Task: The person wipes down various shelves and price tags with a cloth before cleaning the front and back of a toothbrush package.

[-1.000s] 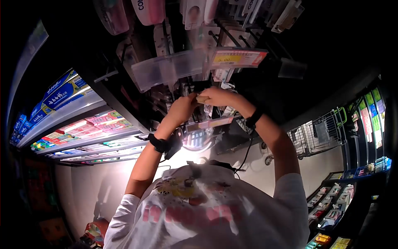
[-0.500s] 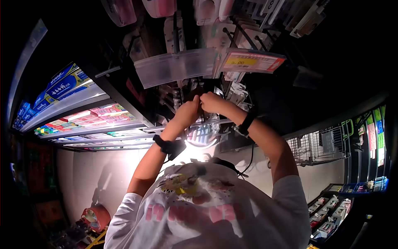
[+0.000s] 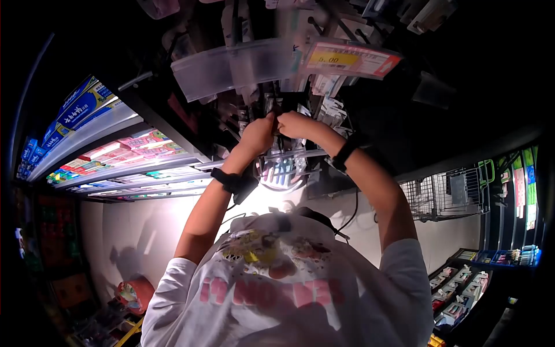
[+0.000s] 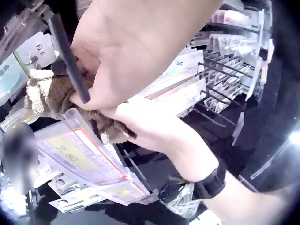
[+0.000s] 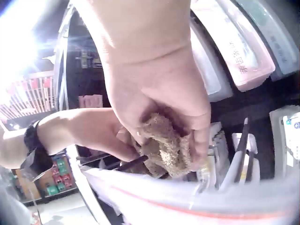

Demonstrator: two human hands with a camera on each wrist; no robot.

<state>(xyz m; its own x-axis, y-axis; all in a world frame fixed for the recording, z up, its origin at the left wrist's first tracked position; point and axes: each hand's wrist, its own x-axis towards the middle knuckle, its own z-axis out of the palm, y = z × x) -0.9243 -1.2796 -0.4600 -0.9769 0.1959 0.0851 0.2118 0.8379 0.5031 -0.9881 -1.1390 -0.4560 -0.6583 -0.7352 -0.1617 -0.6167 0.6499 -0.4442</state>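
Note:
My left hand (image 3: 257,137) and right hand (image 3: 298,125) are close together in front of a display rack. Both grip a crumpled brown cloth (image 5: 164,145), its fuzzy pile showing in the wrist views. A black hook rod (image 4: 68,56) runs past the left hand's fingers and over the cloth in the left wrist view. In the right wrist view a dark rod (image 5: 133,161) meets the cloth between the hands. My right fingers curl over the cloth, and the left thumb presses it from the side. In the head view the hands mostly hide the cloth.
A clear price-tag holder (image 4: 75,154) hangs just below the cloth. Packaged goods (image 4: 229,44) hang on hooks around it. Above the hands is another price tag (image 3: 347,59). Lit shelves with toothpaste boxes (image 3: 81,110) stand left, a wire shopping cart (image 3: 445,194) right.
The hands have drawn closer together, and the cloth that showed between them a second ago is now mostly hidden in the head view. The head view itself has shifted slightly.

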